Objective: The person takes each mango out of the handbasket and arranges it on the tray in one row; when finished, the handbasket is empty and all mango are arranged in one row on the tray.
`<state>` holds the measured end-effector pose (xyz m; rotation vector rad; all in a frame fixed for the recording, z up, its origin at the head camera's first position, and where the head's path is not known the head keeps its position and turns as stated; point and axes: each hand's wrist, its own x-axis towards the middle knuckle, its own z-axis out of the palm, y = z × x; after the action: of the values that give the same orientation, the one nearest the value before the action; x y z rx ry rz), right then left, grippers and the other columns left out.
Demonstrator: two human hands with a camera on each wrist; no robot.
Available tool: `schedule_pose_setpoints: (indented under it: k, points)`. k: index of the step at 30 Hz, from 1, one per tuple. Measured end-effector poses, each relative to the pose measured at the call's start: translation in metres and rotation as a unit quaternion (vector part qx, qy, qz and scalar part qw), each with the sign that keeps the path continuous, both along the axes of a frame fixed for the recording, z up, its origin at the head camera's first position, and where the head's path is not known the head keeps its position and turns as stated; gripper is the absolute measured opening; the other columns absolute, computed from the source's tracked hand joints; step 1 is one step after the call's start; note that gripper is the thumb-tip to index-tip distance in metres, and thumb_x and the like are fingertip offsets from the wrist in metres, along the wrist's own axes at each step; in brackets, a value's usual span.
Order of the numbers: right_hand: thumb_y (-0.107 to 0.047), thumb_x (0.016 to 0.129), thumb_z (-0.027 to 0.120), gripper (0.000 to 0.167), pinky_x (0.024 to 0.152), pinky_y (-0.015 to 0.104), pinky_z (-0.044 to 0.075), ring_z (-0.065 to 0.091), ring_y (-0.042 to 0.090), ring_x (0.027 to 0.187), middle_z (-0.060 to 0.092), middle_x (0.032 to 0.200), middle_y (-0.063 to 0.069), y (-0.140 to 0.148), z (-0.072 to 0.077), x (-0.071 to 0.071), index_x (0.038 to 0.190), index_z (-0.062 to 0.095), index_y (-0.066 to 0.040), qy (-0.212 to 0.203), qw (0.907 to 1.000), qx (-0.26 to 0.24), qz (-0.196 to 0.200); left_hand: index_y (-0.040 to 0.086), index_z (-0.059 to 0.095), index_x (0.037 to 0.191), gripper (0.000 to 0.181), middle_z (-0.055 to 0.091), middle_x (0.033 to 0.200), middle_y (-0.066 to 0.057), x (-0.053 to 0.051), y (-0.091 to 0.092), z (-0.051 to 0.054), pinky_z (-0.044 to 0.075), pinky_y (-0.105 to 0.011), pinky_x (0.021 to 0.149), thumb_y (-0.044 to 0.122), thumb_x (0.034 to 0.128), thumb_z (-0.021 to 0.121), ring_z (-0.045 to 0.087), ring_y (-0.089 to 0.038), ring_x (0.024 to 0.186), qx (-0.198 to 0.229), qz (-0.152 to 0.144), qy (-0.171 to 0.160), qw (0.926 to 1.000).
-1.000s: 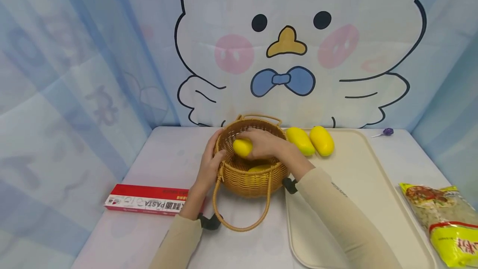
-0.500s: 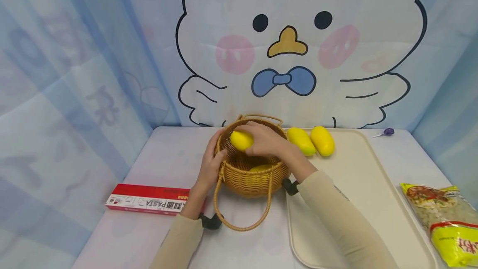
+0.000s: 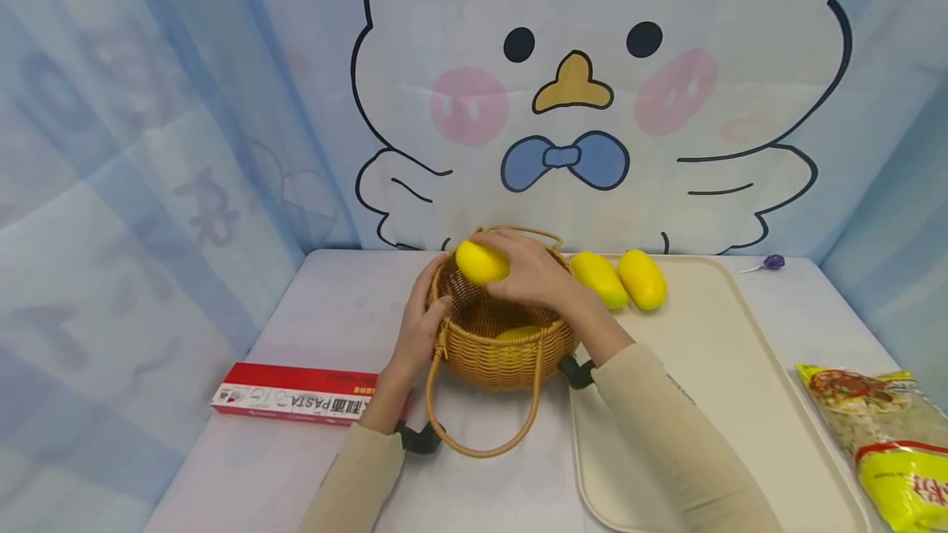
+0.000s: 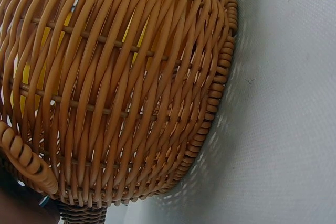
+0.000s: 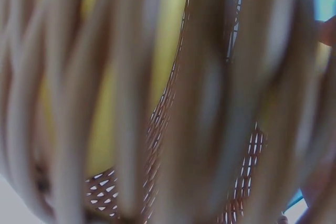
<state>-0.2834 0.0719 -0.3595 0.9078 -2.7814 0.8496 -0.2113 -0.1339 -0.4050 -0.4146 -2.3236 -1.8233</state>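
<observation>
Right hand (image 3: 529, 274): holding a yellow mango (image 3: 477, 263) by one end, at the mouth of the wicker basket (image 3: 494, 364), the fruit's free end pointing toward the left side of the rim. Left hand (image 3: 422, 323): gripping the basket's left rim, thumb over the edge. A second mango (image 3: 518, 333) lies inside, near the front wall; yellow also shows through the weave in the left wrist view. Two more mangoes, one (image 3: 598, 280) beside the other (image 3: 643, 280), rest at the far left corner of the beige tray (image 3: 714, 377).

Handling notes (judgement): the left hand's brace should be held while the fruit is at the opening, since a light basket could tip. The smooth skin may slip, so a firm grip without squeezing is advised. The mango should clear the rim and rear handle (image 3: 522, 230) in a high path. Any set-down on the tray should be slow, as rounded fruit may roll into its neighbours.
</observation>
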Motion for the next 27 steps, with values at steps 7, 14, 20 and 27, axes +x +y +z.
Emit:
schedule_pose_setpoints:
  k: [7, 14, 20, 27]
  points:
    - [-0.030, 0.080, 0.073, 0.069, 0.098, 0.045, 0.051, 0.057, 0.022, 0.118, 0.055, 0.140, 0.000, 0.001, 0.003, 0.003, 0.145, 0.050, -0.029, 0.049, 0.9984, -0.026, -0.013, 0.012, 0.027, 0.157, 0.063, 0.028, 0.163, -0.007, 0.005, 0.000, 0.005, 0.026, -0.051, 0.121, 0.009, 0.0963, 0.043, 0.029, -0.029, 0.150, 0.003, 0.004, -0.008, 1.0000]
    - [-0.028, 0.081, 0.077, 0.071, 0.097, 0.041, 0.053, 0.059, 0.022, 0.112, 0.057, 0.134, 0.003, 0.008, 0.004, 0.008, 0.146, 0.050, -0.024, 0.046, 0.9953, -0.085, -0.013, 0.013, 0.028, 0.157, 0.063, 0.029, 0.163, -0.005, 0.005, 0.001, 0.004, 0.028, -0.049, 0.121, 0.010, 0.0966, 0.044, 0.030, -0.027, 0.149, -0.004, 0.000, -0.008, 1.0000]
    - [-0.028, 0.080, 0.080, 0.071, 0.100, 0.040, 0.051, 0.056, 0.019, 0.119, 0.055, 0.139, 0.000, 0.013, 0.005, 0.011, 0.145, 0.050, -0.027, 0.027, 0.9893, -0.141, -0.027, 0.013, 0.028, 0.157, 0.062, 0.029, 0.163, -0.006, 0.005, 0.002, 0.005, 0.027, -0.049, 0.121, 0.010, 0.0969, 0.043, 0.030, -0.027, 0.149, -0.006, -0.001, -0.005, 1.0000]
    - [-0.027, 0.080, 0.081, 0.070, 0.097, 0.042, 0.052, 0.056, 0.019, 0.118, 0.056, 0.137, -0.001, 0.019, 0.004, 0.015, 0.144, 0.052, -0.026, 0.024, 0.9756, -0.214, -0.043, 0.016, 0.029, 0.157, 0.062, 0.029, 0.163, -0.005, 0.005, 0.002, 0.005, 0.028, -0.047, 0.121, 0.010, 0.0968, 0.044, 0.031, -0.026, 0.149, -0.005, 0.005, -0.004, 1.0000]
